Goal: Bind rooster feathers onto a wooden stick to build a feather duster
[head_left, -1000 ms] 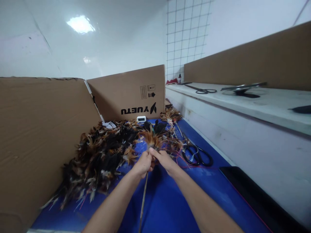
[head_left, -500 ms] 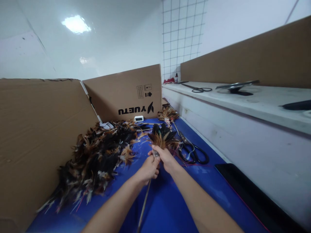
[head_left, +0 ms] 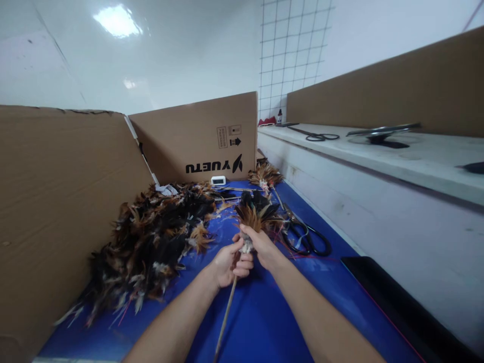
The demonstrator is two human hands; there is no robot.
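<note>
Both hands are at a feather duster point(head_left: 254, 214), a fan of brown and black feathers on a thin stick point(head_left: 226, 320) that runs down toward me. My left hand point(head_left: 231, 263) wraps its fingers round the stick just below the pale, fluffy quill ends. My right hand point(head_left: 260, 246) closes on the base of the feathers from the right, thumb on top. Some of its fingers are hidden behind the bundle. Black-handled scissors point(head_left: 308, 237) lie just right of the duster. To the left spreads a large pile of brown and black feathers point(head_left: 155, 242).
Cardboard panels point(head_left: 170, 136) stand at the left and back of the blue table point(head_left: 264, 317). A small white digital display point(head_left: 218, 180) and another feather bundle point(head_left: 265, 174) lie at the back. On the white ledge point(head_left: 340, 146) is another pair of scissors point(head_left: 321, 136). A black mat point(head_left: 378, 282) lies right.
My left hand has loosened and turned, its fingers now lower round the stick, baring more of the pale quill ends. My right hand keeps its hold. The view has shifted slightly.
</note>
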